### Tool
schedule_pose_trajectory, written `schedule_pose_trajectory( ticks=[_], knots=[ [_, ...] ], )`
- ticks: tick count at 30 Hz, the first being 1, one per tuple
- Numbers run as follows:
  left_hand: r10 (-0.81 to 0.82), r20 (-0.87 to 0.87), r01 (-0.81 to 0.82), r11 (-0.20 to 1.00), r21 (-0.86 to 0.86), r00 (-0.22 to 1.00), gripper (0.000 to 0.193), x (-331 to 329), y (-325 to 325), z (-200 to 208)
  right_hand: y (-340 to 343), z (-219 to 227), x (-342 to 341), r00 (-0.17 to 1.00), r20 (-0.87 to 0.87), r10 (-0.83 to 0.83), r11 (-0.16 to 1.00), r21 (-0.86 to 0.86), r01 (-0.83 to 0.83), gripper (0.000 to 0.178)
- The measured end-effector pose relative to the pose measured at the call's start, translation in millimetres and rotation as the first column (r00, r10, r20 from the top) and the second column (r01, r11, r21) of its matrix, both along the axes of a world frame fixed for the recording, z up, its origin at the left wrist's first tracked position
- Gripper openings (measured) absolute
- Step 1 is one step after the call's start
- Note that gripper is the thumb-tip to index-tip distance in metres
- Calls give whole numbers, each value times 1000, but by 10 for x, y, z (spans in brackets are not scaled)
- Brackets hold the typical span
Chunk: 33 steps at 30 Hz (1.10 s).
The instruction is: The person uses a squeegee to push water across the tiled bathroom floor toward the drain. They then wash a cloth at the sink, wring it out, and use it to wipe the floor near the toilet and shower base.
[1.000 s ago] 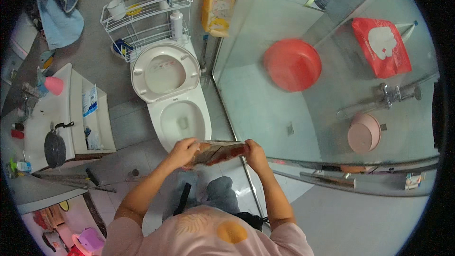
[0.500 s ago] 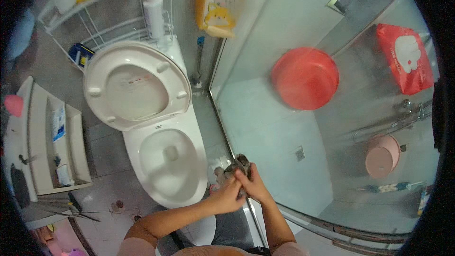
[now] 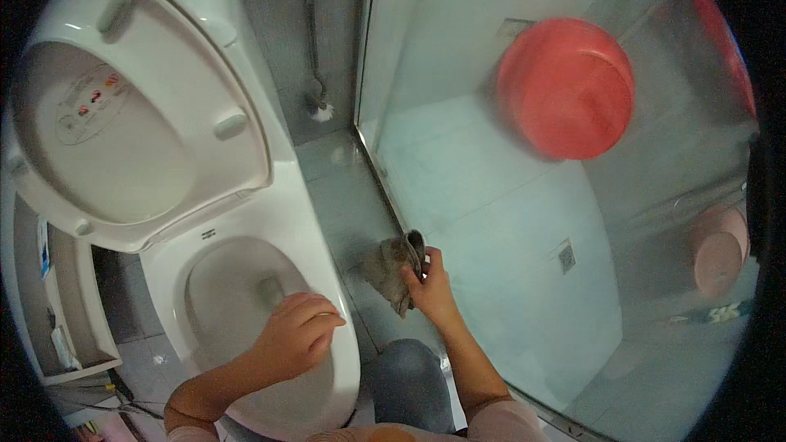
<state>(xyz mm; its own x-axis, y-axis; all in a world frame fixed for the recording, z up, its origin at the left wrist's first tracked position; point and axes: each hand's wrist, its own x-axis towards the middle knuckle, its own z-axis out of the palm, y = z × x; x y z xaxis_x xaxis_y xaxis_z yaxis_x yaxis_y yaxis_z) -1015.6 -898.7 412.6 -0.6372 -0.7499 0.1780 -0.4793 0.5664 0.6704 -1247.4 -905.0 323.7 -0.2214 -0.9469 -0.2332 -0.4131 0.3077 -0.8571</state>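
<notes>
My right hand point(image 3: 431, 290) grips a worn, grey-brown rag point(image 3: 389, 268) by its folded, darker edge. The cloth hangs loosely toward the left, above the narrow strip of tiles between the toilet and the glass shower screen. Over the right part of the toilet bowl point(image 3: 233, 270) is my left hand point(image 3: 299, 334), apart from the rag. Its fingers are curled and pressed together, and nothing shows in them. The toilet's lid and seat point(image 3: 184, 90) are raised.
A toilet brush point(image 3: 319, 106) hangs on the wall behind. Behind the shower screen point(image 3: 442, 188) are a red basin point(image 3: 565, 88), a pink bucket point(image 3: 720, 254) and a floor drain point(image 3: 566, 255). At the left stands a pale open shelf unit point(image 3: 78, 303).
Both hands were together on the rag. My left hand has let go and moved left over the bowl, while the right keeps hold. The view has come closer to the toilet.
</notes>
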Motion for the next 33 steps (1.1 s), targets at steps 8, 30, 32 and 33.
schedule_pose_trajectory(
  ticks=[8, 30, 32, 33],
  knots=[
    [-4, 65, 5, 1000, -18, 998, 18, 3, -213, -156, -453, -468, 14, 980, 177, -87, 992, -74, 101, 26],
    [-215, -55, 216, 976, 14, 975, 20, -368, -624, -780, -1406, -2489, 523, 931, -321, 175, 971, -100, -216, 40],
    [-252, 27, 248, 962, 115, 967, 22, -364, -637, -828, -1618, -2668, 682, 884, -408, 226, 920, -208, -331, 45],
    [-314, 97, 293, 938, 184, 945, 25, -376, -661, -813, -1839, -2614, 742, 856, -455, 246, 912, -190, -363, 49]
  ],
)
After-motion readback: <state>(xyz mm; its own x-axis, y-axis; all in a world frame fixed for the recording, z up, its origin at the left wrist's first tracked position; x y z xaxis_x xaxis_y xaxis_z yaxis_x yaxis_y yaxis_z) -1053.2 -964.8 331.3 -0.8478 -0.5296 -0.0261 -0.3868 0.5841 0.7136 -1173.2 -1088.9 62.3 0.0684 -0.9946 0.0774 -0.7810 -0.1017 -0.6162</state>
